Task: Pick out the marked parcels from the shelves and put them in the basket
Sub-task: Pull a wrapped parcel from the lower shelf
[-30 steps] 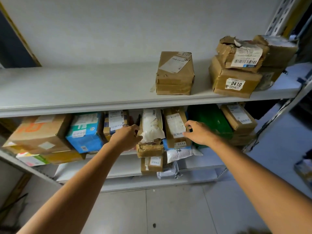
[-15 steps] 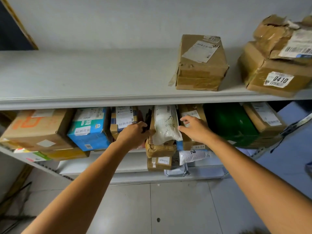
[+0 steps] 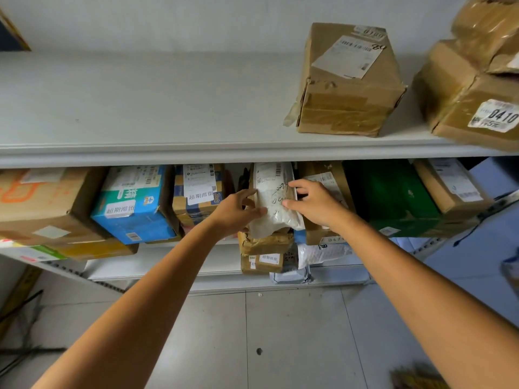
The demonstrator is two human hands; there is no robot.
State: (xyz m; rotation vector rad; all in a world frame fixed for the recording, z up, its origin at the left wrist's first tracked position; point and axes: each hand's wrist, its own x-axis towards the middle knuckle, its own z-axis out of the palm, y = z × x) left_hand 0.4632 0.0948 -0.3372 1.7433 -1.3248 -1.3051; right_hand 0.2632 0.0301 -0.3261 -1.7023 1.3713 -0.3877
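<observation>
At frame centre the left hand (image 3: 236,211) and right hand (image 3: 311,204) each curl thumb and fingers round an edge of the white bag (image 3: 276,203), probably because it stands wedged between boxes (image 3: 196,192) and must slide straight out. It sits on the middle shelf (image 3: 174,262) (no basket in view), which also holds a blue box (image 3: 134,217) and a green box (image 3: 393,197); the top shelf (image 3: 140,108) carries cartons (image 3: 348,85) at upper right.

Top shelf (image 3: 140,108): taped box (image 3: 348,80) right of ctr, 0410 box (image 3: 477,108) far right w/ another box (image 3: 486,29) stacked on it. Shelf below (image 3: 410,244): bag parcel (image 3: 273,203) mid-row (over a small box (image 3: 264,244)), btw left hand (image 3: 233,214) & right hand (image 3: 311,203).
</observation>
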